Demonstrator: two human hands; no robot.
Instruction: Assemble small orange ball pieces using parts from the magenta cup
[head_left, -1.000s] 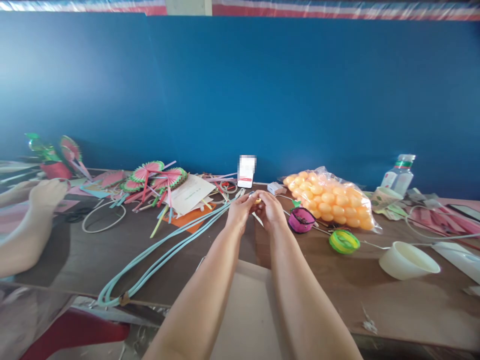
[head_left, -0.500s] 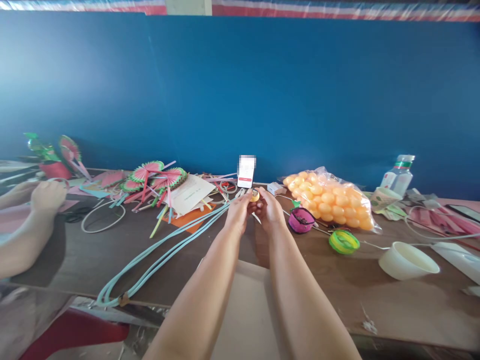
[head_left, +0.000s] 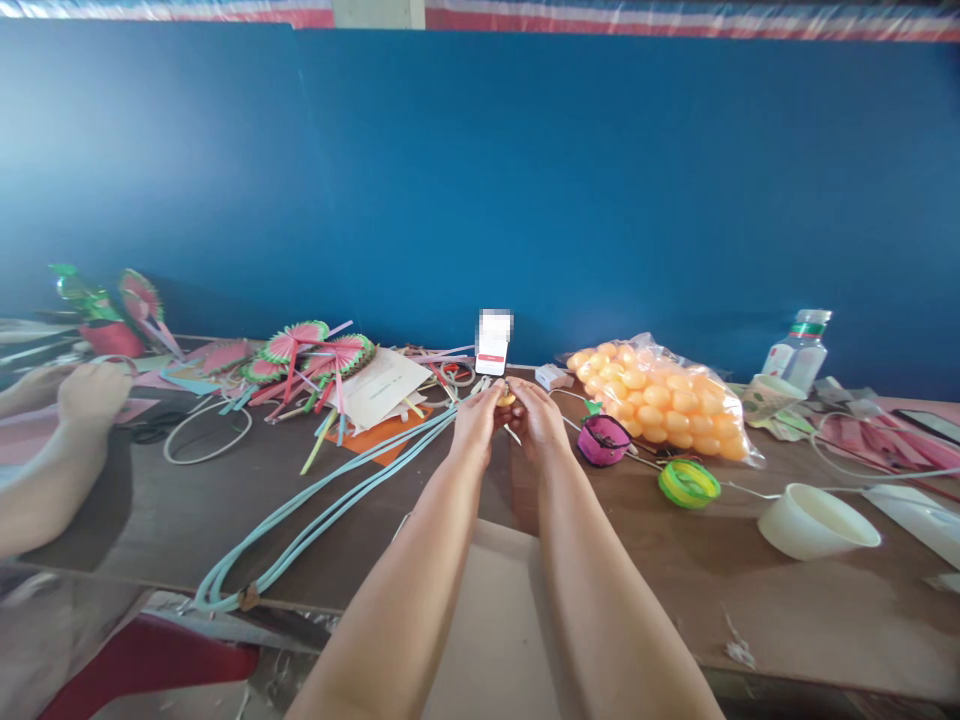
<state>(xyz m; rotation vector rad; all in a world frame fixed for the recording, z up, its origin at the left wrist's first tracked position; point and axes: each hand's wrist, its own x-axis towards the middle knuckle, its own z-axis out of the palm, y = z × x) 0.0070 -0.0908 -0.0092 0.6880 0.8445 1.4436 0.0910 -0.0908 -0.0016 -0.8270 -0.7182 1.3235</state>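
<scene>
My left hand (head_left: 478, 422) and my right hand (head_left: 537, 420) meet over the middle of the brown table (head_left: 420, 520), fingers closed together on a small orange ball (head_left: 508, 399) pinched between the fingertips. A thin pale strip (head_left: 514, 434) hangs just below the hands. A bundle of light blue strips (head_left: 315, 515) runs from under my left hand toward the table's near-left edge. Right of my right hand lie a small magenta woven basket (head_left: 602, 440) and a green-yellow coiled ring (head_left: 688, 483).
A clear bag of orange balls (head_left: 664, 400) lies at the back right, with a water bottle (head_left: 799, 350) and a cream bowl (head_left: 816, 520) beyond. Pink-green paper fans (head_left: 315, 355), a white hoop (head_left: 208, 433) and papers lie left. Another person's hand (head_left: 91, 393) works at far left.
The orange ball, clearly showing between my fingertips half a second ago, is now more covered by my fingers. The other person's hand at the left shifted slightly.
</scene>
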